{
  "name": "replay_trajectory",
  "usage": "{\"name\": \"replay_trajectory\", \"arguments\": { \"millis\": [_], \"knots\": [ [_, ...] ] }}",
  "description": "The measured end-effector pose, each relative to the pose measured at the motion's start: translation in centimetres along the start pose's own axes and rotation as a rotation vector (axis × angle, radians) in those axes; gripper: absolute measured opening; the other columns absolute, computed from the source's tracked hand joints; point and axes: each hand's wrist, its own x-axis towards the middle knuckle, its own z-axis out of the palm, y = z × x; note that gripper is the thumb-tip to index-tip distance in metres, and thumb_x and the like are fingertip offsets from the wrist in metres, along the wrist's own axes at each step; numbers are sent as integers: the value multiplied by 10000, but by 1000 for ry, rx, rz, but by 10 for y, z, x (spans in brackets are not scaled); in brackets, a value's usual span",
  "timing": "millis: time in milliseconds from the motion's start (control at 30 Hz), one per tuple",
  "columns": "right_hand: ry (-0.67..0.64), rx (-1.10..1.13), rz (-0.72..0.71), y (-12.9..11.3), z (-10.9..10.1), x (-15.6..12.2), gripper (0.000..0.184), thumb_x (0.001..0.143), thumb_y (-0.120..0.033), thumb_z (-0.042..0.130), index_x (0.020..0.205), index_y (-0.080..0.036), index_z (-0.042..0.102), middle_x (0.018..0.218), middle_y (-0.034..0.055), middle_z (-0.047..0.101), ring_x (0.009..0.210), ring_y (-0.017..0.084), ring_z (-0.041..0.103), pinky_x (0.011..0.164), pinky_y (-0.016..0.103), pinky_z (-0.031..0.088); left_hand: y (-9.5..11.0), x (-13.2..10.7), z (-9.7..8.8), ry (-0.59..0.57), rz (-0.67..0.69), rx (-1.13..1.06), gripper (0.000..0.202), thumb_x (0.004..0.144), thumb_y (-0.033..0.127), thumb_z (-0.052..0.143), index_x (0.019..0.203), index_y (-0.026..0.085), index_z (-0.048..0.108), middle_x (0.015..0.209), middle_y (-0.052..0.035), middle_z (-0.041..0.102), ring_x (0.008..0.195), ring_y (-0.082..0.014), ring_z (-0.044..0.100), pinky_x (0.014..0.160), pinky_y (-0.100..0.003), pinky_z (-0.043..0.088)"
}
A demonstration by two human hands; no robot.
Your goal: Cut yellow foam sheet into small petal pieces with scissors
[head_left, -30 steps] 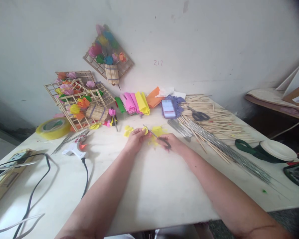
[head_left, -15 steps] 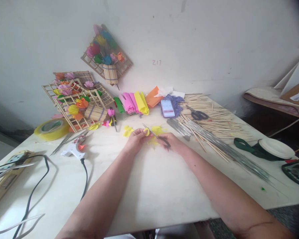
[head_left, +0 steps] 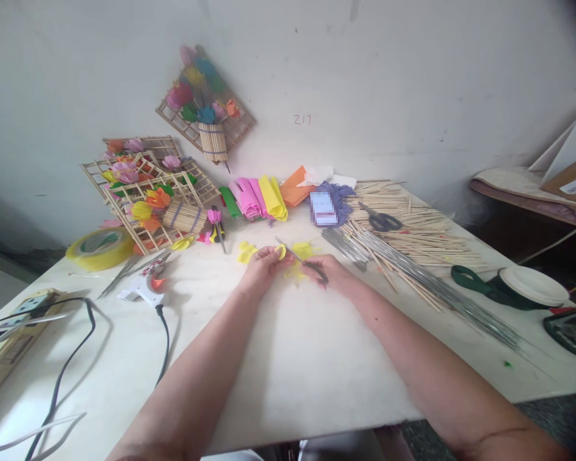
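My left hand (head_left: 263, 266) is closed in a pinch on a small yellow foam piece (head_left: 281, 251) near the middle of the white table (head_left: 292, 358). My right hand (head_left: 333, 274) is wrapped round the handles of a pair of scissors (head_left: 301, 259), whose blades point up and left to the yellow piece. More yellow foam cut-outs (head_left: 246, 252) lie on the table just behind and between my hands.
Rolled foam sheets (head_left: 256, 197), a second pair of scissors (head_left: 383, 221) on a heap of wooden sticks (head_left: 420, 234), and metal wires (head_left: 441, 294) lie behind and right. Stick frames with foam flowers (head_left: 148, 192), a tape roll (head_left: 100, 248) and a glue gun (head_left: 141, 288) stand left.
Almost nothing differs; both hands stay together on the yellow piece and the scissors, and the view has shifted very slightly.
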Motion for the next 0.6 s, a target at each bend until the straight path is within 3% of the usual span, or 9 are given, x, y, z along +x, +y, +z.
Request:
{"name": "replay_trajectory", "arguments": {
  "millis": [600],
  "knots": [
    [-9,5,14,-3,1,-2,312,685,-424,671,603,-168,513,418,-67,426,356,55,346,350,209,256,1,1,0,48,-3,-24,215,644,217,748,714,97,583,703,-58,666,720,-169,678,699,-254,537]
  ]
}}
